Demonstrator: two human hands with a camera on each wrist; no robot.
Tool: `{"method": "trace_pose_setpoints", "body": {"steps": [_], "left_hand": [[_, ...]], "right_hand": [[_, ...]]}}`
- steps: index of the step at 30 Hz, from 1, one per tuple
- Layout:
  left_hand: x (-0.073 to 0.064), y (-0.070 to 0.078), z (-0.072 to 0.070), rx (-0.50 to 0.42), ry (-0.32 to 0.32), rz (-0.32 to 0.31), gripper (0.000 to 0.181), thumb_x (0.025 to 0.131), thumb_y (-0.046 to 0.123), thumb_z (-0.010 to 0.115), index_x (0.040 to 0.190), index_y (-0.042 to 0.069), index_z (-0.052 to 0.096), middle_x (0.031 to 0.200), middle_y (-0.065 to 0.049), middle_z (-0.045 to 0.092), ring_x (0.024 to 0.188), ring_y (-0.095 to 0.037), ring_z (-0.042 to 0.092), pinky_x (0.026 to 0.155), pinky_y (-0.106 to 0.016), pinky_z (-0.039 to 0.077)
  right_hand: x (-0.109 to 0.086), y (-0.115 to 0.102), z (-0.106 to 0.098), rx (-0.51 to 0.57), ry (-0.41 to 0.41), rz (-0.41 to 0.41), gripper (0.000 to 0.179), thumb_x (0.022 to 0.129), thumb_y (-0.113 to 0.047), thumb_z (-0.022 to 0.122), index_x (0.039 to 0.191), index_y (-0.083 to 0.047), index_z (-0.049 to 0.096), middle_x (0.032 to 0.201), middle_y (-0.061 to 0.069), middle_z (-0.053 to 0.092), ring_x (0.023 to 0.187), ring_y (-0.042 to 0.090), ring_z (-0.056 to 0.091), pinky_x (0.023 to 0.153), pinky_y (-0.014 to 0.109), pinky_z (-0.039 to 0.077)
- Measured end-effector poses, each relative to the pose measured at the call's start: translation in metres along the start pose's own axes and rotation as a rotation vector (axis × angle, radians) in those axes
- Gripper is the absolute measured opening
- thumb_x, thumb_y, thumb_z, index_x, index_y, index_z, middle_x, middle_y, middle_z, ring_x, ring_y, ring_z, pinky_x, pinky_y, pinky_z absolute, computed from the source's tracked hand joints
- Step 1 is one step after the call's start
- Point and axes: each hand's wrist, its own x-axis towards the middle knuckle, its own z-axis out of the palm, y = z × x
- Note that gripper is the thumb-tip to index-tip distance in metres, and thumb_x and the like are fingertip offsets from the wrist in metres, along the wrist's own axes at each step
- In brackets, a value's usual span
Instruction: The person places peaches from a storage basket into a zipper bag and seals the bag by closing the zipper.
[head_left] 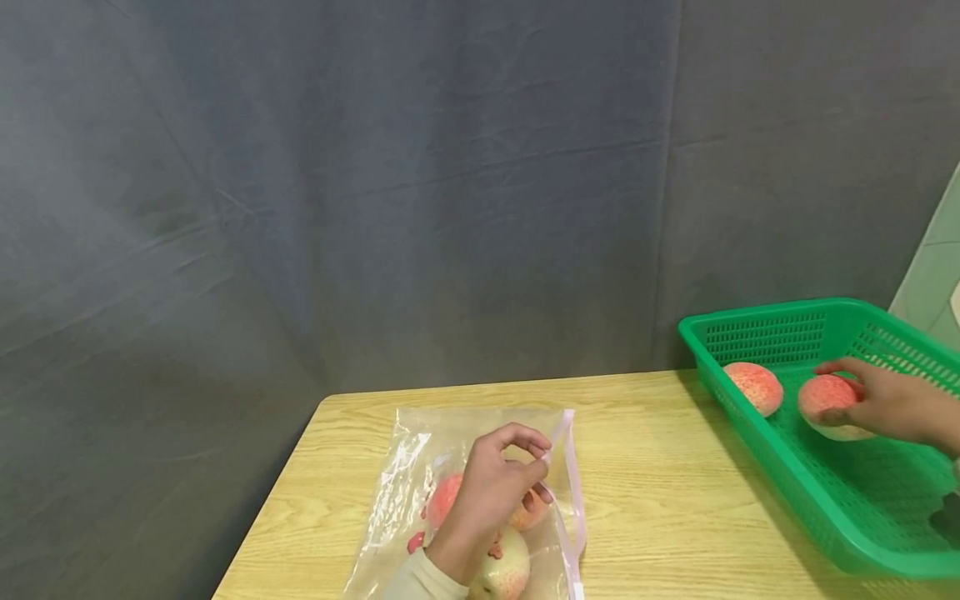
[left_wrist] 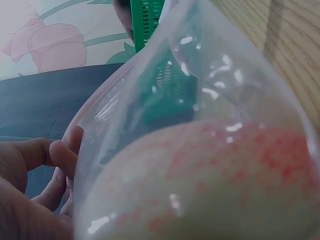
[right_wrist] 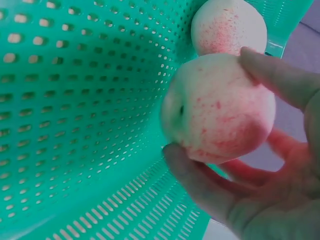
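Observation:
My left hand [head_left: 498, 475] pinches the pink-edged mouth of a clear plastic zip bag [head_left: 416, 450] lying on the table. Inside the bag are three peaches, among them a pale one [head_left: 504, 571] near the front; the hand and wrist partly cover them. In the left wrist view, a peach [left_wrist: 210, 185] fills the plastic close beside the fingers. Over at the right, my right hand [head_left: 896, 404] grips a pink-and-cream peach [right_wrist: 220, 110] within the green basket [head_left: 780, 467], thumb and fingers spread around its sides. Another peach [head_left: 754, 388] sits by the basket's left wall.
The slotted basket stands at the right of the light wooden table [head_left: 637, 450]. Behind the table hangs a dark grey cloth [head_left: 465, 200]. A dark object [head_left: 947, 521] shows at the basket's near right, cut off by the frame edge.

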Motion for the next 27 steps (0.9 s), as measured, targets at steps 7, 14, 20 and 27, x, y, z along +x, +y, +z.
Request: {"method": "trace_pose_setpoints", "body": {"steps": [7, 14, 20, 27], "left_hand": [[0.000, 0.000, -0.001, -0.014, 0.002, 0.001, 0.024, 0.081, -0.006, 0.061, 0.104, -0.001, 0.067, 0.092, -0.004, 0.060, 0.050, -0.011, 0.062, 0.046, -0.017, 0.046], [0.001, 0.001, -0.002, -0.027, -0.006, 0.007, 0.025, 0.081, -0.007, 0.060, 0.103, -0.001, 0.067, 0.093, -0.004, 0.061, 0.050, -0.011, 0.062, 0.046, -0.018, 0.046], [0.000, 0.002, -0.002, -0.022, 0.006, 0.001, 0.024, 0.081, -0.007, 0.060, 0.103, 0.000, 0.068, 0.093, -0.004, 0.061, 0.050, -0.011, 0.062, 0.045, -0.018, 0.046], [0.000, 0.002, -0.003, -0.017, -0.006, 0.012, 0.024, 0.082, -0.007, 0.060, 0.104, -0.001, 0.067, 0.094, -0.004, 0.061, 0.050, -0.011, 0.062, 0.046, -0.018, 0.046]], "right_hand": [[-0.001, -0.011, -0.004, 0.027, 0.084, -0.029, 0.073, 0.090, -0.039, 0.071, 0.138, 0.004, 0.038, 0.105, 0.031, 0.062, 0.073, 0.024, 0.054, 0.057, 0.031, 0.040], [-0.007, -0.031, -0.010, 0.050, 0.147, -0.030, 0.072, 0.089, -0.036, 0.074, 0.138, 0.003, 0.039, 0.096, 0.023, 0.066, 0.070, 0.021, 0.050, 0.056, 0.031, 0.038], [-0.011, -0.057, -0.010, 0.076, 0.177, -0.080, 0.069, 0.087, -0.036, 0.076, 0.139, -0.003, 0.043, 0.093, 0.014, 0.066, 0.068, 0.012, 0.049, 0.057, 0.031, 0.038], [-0.014, -0.084, -0.016, 0.083, 0.270, -0.110, 0.067, 0.083, -0.041, 0.079, 0.137, -0.016, 0.050, 0.103, 0.014, 0.066, 0.069, 0.000, 0.047, 0.055, 0.025, 0.038]]}}
